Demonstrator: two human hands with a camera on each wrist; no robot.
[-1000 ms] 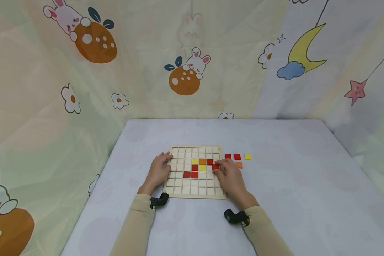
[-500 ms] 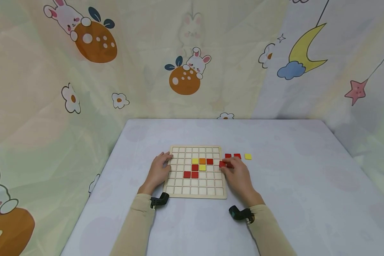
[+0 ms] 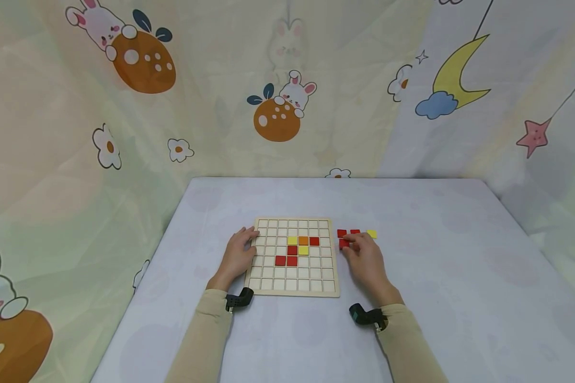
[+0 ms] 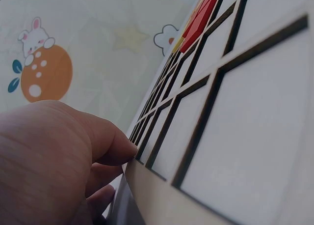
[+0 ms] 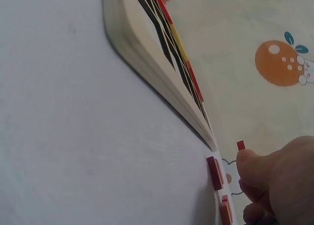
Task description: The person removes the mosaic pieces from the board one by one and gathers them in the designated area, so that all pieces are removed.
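Grid board (image 3: 291, 285): on white table (image 3: 460, 276); 7 set tiles (image 3: 292, 250) in cells (4 red, 2 yellow, 1 orange).
Left hand (image 3: 237, 254): fingers relaxed, touching board's left edge.
Right hand (image 3: 368, 264): pinching 1 red tile (image 3: 344, 243), right of board, apart from it.
Loose tiles (image 3: 342, 233): 2 red, 1 yellow, near right fingers.
Obstruction: right fingers partly hide 1 loose red.

Soft, diffuse light lay over the tabletop (image 3: 460, 266); both wrist views looked duller, the right one with the wooden board (image 5: 157, 72) blurred at its near corner and a grey shadow low down.
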